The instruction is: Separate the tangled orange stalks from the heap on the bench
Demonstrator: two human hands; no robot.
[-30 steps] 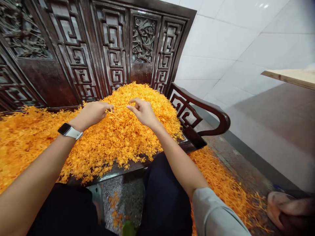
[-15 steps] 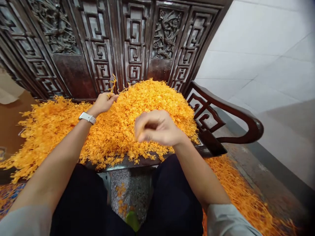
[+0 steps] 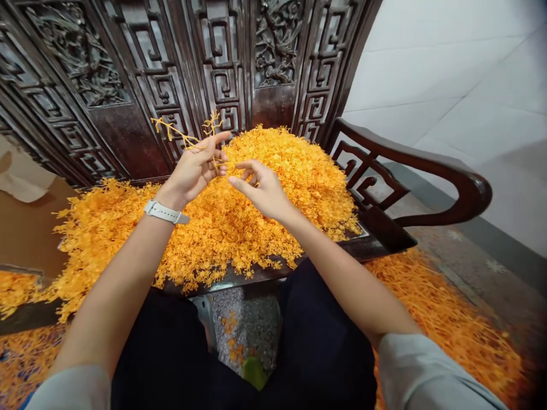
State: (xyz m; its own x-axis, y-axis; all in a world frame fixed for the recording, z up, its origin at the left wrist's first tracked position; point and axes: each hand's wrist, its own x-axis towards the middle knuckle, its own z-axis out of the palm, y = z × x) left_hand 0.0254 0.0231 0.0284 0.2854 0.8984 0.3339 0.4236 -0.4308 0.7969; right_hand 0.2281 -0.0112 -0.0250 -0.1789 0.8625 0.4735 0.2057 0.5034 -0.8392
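Orange stems (image 3: pixel 185 138) jut toward ten o'clock from the left hand (image 3: pixel 194 168), held in loosely curled fingers; near centre, the right hand (image 3: pixel 265 192) is half open, apparently holding nothing, above the orange pile (image 3: pixel 231 239).

Two grips, one bench, one bench heap, two floor heaps.
One left grip (image 3: pixel 193 171), one right grip (image 3: pixel 264 193), two grey sleeves (image 3: pixel 410 359) and one pale watch strap (image 3: pixel 164 212). One carved wooden bench (image 3: pixel 145 139), with two pictorial relief panels (image 3: pixel 280 48) and one curved armrest (image 3: pixel 472 191) in view. One heap of orange flower-like sprigs (image 3: pixel 239 228), too many to count; two stringy orange floor heaps (image 3: pixel 444 307). Two branched yellow ends (image 3: pixel 183 136) rise from the left grip; whether they join is hidden.
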